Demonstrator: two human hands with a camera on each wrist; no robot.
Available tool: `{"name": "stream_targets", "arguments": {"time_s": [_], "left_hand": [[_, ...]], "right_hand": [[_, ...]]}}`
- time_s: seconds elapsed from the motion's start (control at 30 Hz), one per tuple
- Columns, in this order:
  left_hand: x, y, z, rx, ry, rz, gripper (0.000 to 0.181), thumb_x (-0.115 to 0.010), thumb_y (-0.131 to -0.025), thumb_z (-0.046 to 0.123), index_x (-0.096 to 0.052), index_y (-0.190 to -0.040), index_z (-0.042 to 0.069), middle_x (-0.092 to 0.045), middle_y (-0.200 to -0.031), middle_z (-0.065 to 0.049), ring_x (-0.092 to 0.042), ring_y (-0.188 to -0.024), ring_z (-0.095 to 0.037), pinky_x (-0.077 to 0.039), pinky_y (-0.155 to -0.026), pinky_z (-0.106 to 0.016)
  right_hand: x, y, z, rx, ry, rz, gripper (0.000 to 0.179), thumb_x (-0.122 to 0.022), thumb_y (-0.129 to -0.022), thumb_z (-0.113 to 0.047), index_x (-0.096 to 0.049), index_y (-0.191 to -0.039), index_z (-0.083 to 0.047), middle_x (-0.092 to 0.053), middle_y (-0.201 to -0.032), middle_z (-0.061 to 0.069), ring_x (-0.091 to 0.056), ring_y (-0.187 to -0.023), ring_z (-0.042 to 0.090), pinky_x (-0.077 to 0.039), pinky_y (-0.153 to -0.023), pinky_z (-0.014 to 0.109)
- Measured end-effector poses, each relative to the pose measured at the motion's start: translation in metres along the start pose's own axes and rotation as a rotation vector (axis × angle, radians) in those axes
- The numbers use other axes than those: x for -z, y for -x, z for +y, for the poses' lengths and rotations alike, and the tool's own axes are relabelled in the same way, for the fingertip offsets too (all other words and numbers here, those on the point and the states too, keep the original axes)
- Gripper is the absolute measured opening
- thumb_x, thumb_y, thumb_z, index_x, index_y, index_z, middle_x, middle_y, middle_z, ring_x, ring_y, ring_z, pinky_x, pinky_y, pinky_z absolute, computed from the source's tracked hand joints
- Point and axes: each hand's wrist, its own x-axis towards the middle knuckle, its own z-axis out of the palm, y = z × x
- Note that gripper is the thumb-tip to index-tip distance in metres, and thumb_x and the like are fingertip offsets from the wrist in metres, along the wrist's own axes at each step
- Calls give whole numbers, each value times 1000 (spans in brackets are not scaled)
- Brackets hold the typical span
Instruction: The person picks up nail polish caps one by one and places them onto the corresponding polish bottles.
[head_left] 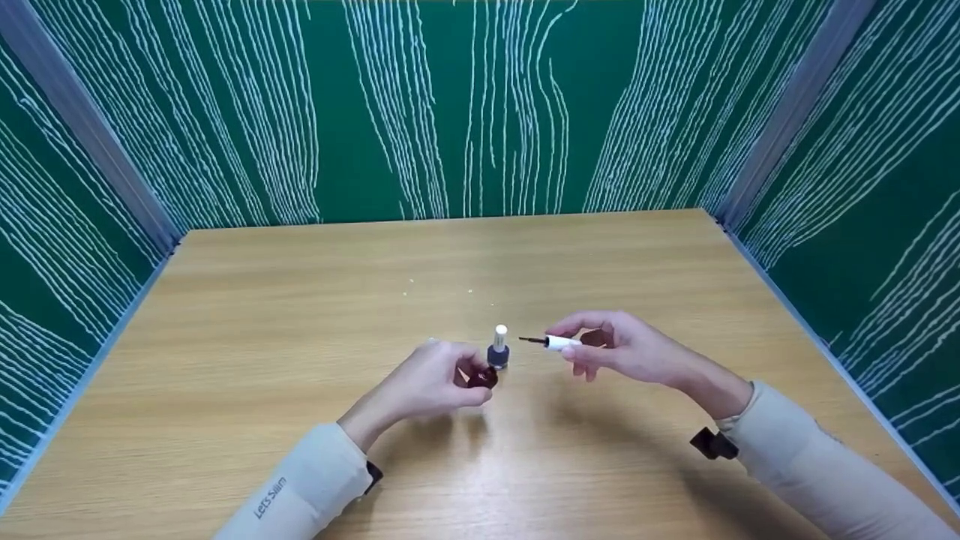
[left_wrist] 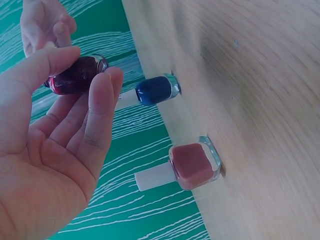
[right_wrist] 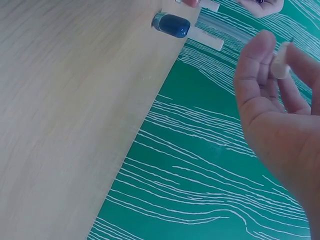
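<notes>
My left hand [head_left: 431,379] pinches a small dark red nail polish bottle [left_wrist: 77,76] between thumb and fingers, raised off the table. A white nail polish cap [head_left: 562,343] is gripped by my right hand [head_left: 634,349]; its dark brush [head_left: 532,340] sticks out leftward, apart from the bottle. Between the hands, a dark blue nail polish bottle [head_left: 498,355] with a white cap stands upright on the table. The left wrist view also has a dusty pink nail polish bottle [left_wrist: 192,166], upright and white-capped; my left hand mostly hides it from the head view.
The wooden table [head_left: 300,300] carries a few tiny white specks [head_left: 470,291] beyond the bottles. Green walls [head_left: 480,112] with white wavy lines enclose its back and sides. Dark wrist devices [head_left: 712,444] sit at both sleeves.
</notes>
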Motion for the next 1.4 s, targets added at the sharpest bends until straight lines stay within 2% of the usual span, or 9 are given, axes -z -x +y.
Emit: {"name": "stream_targets", "arguments": {"time_s": [0.13, 0.2, 0.4, 0.57, 0.87, 1.2, 1.4], "left_hand": [[0, -2, 1, -5, 5, -3, 8, -74, -88, 15, -71, -94, 16, -71, -89, 11, -69, -83, -6, -57, -74, -25], [1, -3, 1, -10, 3, -5, 8, -74, -87, 15, -71, -94, 17, -71, -89, 12, -68, -83, -6, -57, -74, -25], [0, -4, 2, -16, 19, -7, 9, -75, -88, 15, -72, -97, 14, -72, -89, 12, -69, -83, -6, -57, -75, -25], [2, -4, 3, -20, 11, -8, 11, -75, -89, 15, -73, -99, 13, -72, -89, 12, -69, -83, -5, -57, -75, -25], [2, -5, 3, -18, -12, -10, 9, -74, -88, 16, -72, -97, 16, -72, -88, 12, -68, -82, -5, -57, -73, -25], [0, -6, 7, 4, -8, -19, 11, -75, -88, 18, -73, -98, 16, -72, -87, 11, -69, -80, -9, -57, -71, -26], [-1, -7, 6, -34, -42, 5, 10, -75, -87, 17, -73, -96, 15, -72, -85, 11, -68, -78, -5, -56, -69, -25]], "right_hand": [[-2, -1, -1, 22, -54, 27, 23, -66, -101, -19, -64, -121, -8, -65, -94, 19, -65, -78, 40, -59, -69, 38], [-2, -1, -1, 32, -66, 39, 23, -64, -102, -18, -63, -122, -6, -66, -93, 20, -66, -75, 31, -59, -69, 38], [-5, -3, -1, 5, -140, 67, 28, -64, -102, -21, -63, -126, -5, -65, -88, 22, -63, -72, 25, -58, -68, 36], [-7, -5, 0, -13, -173, 81, 31, -64, -102, -23, -62, -127, -4, -65, -89, 23, -63, -71, 23, -58, -67, 33], [-9, -6, 3, -44, -240, 135, 32, -66, -101, -25, -61, -123, -2, -64, -98, 13, -62, -71, 22, -55, -66, 29], [-18, -10, 6, 25, -231, 263, 36, -67, -100, -26, -61, -122, 1, -58, -81, 15, -57, -63, 21, -51, -61, 28], [-22, -10, 7, 76, -227, 238, 26, -68, -100, -19, -64, -120, -3, -61, -84, 13, -58, -64, 21, -52, -61, 28]]}}
